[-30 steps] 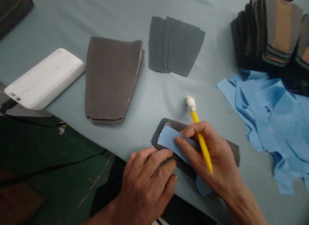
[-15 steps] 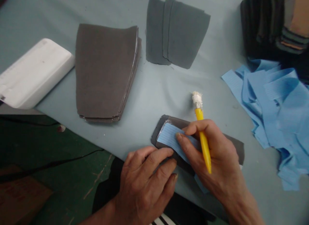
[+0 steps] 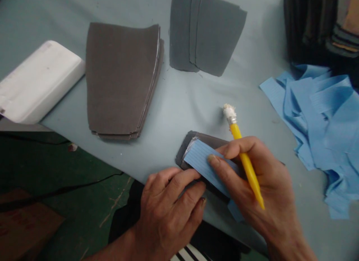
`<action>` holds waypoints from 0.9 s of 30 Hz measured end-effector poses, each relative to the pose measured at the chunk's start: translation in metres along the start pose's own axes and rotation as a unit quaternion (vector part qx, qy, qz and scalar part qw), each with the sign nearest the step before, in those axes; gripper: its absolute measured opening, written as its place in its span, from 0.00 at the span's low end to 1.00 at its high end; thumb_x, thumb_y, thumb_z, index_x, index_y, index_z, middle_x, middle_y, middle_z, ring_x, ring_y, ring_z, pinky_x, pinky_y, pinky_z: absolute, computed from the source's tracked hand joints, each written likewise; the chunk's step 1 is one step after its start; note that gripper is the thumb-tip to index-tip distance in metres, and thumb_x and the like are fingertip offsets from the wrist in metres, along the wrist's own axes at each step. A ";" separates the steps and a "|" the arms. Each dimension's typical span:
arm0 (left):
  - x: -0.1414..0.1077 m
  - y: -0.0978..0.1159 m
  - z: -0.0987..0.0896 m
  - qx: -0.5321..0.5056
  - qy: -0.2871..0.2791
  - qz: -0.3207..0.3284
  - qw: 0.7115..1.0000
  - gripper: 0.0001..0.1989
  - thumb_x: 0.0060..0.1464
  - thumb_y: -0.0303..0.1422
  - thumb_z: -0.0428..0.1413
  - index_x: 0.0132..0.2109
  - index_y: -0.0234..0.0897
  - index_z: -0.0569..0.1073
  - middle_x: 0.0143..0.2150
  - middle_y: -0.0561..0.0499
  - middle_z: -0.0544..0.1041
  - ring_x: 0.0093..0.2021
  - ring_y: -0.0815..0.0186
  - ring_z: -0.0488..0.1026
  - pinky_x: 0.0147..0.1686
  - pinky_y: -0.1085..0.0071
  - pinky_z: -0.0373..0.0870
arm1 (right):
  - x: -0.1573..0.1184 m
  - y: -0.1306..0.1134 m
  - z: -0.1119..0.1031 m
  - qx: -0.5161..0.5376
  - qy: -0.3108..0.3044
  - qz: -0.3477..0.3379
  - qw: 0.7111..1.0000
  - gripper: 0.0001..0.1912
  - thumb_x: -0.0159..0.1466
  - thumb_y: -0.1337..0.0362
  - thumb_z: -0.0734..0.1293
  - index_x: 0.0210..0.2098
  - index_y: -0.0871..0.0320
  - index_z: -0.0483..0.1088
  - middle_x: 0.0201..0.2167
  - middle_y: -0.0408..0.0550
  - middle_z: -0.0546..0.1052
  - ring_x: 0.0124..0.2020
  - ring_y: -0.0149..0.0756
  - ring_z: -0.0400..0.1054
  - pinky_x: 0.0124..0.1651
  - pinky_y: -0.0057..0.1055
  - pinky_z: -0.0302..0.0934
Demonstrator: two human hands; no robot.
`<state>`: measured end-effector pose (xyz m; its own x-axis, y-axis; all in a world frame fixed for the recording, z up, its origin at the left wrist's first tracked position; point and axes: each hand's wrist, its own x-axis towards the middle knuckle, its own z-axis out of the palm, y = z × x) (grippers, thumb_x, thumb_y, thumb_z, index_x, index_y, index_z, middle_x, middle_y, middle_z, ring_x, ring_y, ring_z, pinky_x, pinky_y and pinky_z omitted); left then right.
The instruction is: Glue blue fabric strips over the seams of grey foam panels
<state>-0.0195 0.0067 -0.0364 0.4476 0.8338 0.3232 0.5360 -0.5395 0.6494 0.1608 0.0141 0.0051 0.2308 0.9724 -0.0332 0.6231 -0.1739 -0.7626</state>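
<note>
Room to pass above the yellow applicator (image 3: 236, 132), between stacked dark fabric panels (image 3: 120, 79) and heaped blue fabric scraps (image 3: 316, 115), these blocking any rightward reach.

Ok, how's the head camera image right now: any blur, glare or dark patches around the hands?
Head view: the right hand and yellow stick look fairly sharp, without strong glare; the white block is bright and shows little surface detail; the stack of dark fabric pieces and green floor sink into shadow.

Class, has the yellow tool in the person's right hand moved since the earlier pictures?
Yes: the yellow tool has tilted, its lower tip swinging rightward against the dark panel.
</note>
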 end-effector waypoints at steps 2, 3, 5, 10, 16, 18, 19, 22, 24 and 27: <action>-0.001 0.000 0.001 -0.001 0.005 0.002 1.000 0.07 0.67 0.28 0.58 0.49 0.41 0.79 0.49 0.52 0.85 0.50 0.60 0.74 0.50 0.60 0.66 | -0.001 -0.002 -0.001 0.008 0.000 0.002 1.000 0.10 0.70 0.61 0.72 0.37 0.51 0.66 0.33 0.39 0.77 0.28 0.29 0.70 0.24 0.22 0.59; -0.001 0.000 0.001 -0.001 0.007 0.003 1.000 0.07 0.67 0.28 0.58 0.49 0.40 0.79 0.49 0.52 0.85 0.50 0.60 0.74 0.50 0.60 0.66 | -0.001 -0.003 -0.001 0.011 -0.002 0.003 1.000 0.10 0.70 0.60 0.72 0.37 0.51 0.66 0.33 0.39 0.77 0.29 0.30 0.70 0.24 0.22 0.59; -0.001 0.001 0.002 0.001 0.009 0.002 1.000 0.07 0.67 0.28 0.58 0.48 0.40 0.79 0.49 0.52 0.85 0.50 0.60 0.74 0.50 0.61 0.67 | 0.001 -0.003 0.001 0.013 -0.004 0.003 1.000 0.10 0.69 0.61 0.72 0.36 0.52 0.66 0.32 0.40 0.77 0.28 0.30 0.69 0.23 0.23 0.58; 0.000 0.000 0.002 0.001 0.016 -0.002 1.000 0.06 0.66 0.27 0.59 0.47 0.41 0.79 0.47 0.53 0.85 0.49 0.61 0.75 0.49 0.61 0.67 | 0.004 0.001 0.007 -0.001 -0.012 -0.008 1.000 0.08 0.69 0.65 0.70 0.37 0.51 0.65 0.29 0.37 0.74 0.23 0.27 0.64 0.23 0.23 0.57; 0.000 0.001 0.001 0.004 0.014 -0.004 1.000 0.06 0.65 0.27 0.59 0.47 0.41 0.79 0.47 0.53 0.85 0.49 0.61 0.75 0.48 0.61 0.68 | 0.002 0.004 0.007 -0.033 -0.011 -0.033 0.999 0.09 0.70 0.65 0.69 0.38 0.50 0.64 0.22 0.32 0.67 0.18 0.27 0.58 0.23 0.23 0.57; 0.000 0.001 0.001 0.001 0.011 -0.003 1.000 0.06 0.65 0.27 0.59 0.47 0.41 0.79 0.47 0.54 0.85 0.49 0.61 0.75 0.49 0.62 0.68 | 0.002 0.005 0.006 -0.041 -0.017 -0.046 0.998 0.09 0.70 0.65 0.69 0.38 0.50 0.64 0.23 0.32 0.67 0.18 0.27 0.59 0.24 0.24 0.57; 0.000 0.001 0.001 0.000 0.008 -0.004 1.000 0.06 0.66 0.27 0.59 0.47 0.41 0.79 0.47 0.54 0.86 0.49 0.61 0.75 0.49 0.62 0.68 | 0.002 0.006 0.006 -0.043 -0.021 -0.053 0.997 0.09 0.70 0.65 0.69 0.39 0.50 0.64 0.23 0.33 0.68 0.18 0.27 0.59 0.24 0.24 0.57; -0.001 0.000 0.000 0.000 0.009 -0.005 1.000 0.06 0.66 0.27 0.59 0.47 0.41 0.79 0.47 0.54 0.86 0.49 0.61 0.75 0.49 0.62 0.68 | 0.004 0.008 0.005 -0.049 -0.027 -0.064 0.996 0.09 0.70 0.65 0.70 0.38 0.50 0.63 0.24 0.34 0.70 0.18 0.27 0.60 0.23 0.24 0.57; -0.002 0.000 0.000 0.000 0.010 -0.004 1.000 0.06 0.66 0.28 0.59 0.47 0.41 0.79 0.47 0.54 0.86 0.49 0.61 0.76 0.49 0.62 0.68 | 0.005 0.009 0.005 -0.052 -0.026 -0.066 0.996 0.09 0.70 0.66 0.69 0.38 0.51 0.63 0.25 0.34 0.71 0.19 0.27 0.62 0.23 0.24 0.58; -0.002 0.000 0.000 0.002 0.012 -0.004 1.000 0.06 0.66 0.28 0.59 0.47 0.42 0.79 0.48 0.54 0.86 0.49 0.61 0.75 0.49 0.62 0.67 | 0.006 0.010 0.005 -0.060 -0.023 -0.066 0.996 0.09 0.70 0.66 0.69 0.39 0.51 0.63 0.26 0.36 0.73 0.20 0.28 0.65 0.24 0.23 0.58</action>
<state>-0.0210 0.0048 -0.0372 0.4261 0.8410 0.3333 0.5424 -0.5324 0.6499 0.1641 0.0190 -0.0059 0.1071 0.9938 0.0307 0.7319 -0.0579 -0.6789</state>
